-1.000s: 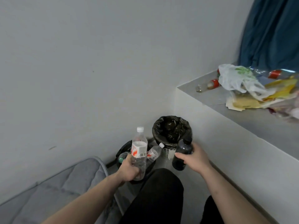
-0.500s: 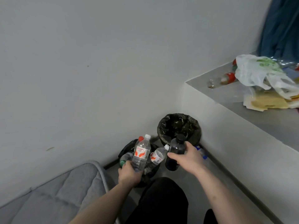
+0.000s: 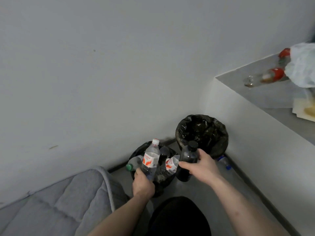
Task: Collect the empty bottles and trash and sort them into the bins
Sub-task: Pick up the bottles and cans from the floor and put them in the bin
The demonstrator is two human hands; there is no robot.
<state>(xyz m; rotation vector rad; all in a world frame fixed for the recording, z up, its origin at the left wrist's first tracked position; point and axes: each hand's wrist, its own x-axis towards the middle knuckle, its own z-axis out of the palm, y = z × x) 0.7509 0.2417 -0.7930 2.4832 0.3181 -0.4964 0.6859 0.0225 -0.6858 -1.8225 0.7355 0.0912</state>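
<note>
Seven bottles [image 3: 151, 159], two black-lined bins [image 3: 202, 132], one white plastic bag [image 3: 301, 68], two hands [image 3: 202, 167].

Bottle-gripping hands [image 3: 172, 176] above bins [image 3: 219, 133]

Dim, flat, cool indoor light with soft shadows; wide-angle bending and motion blur at the right edge.

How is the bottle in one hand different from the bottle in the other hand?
The clear bottle in the left hand is see-through, with a white cap and a red-and-white label. The dark bottle in the right hand looks almost black, with a black cap and no label showing. The clear bottle is held by its bottom end; the dark bottle is held around its middle. Both are capped and held over the bins.
</note>
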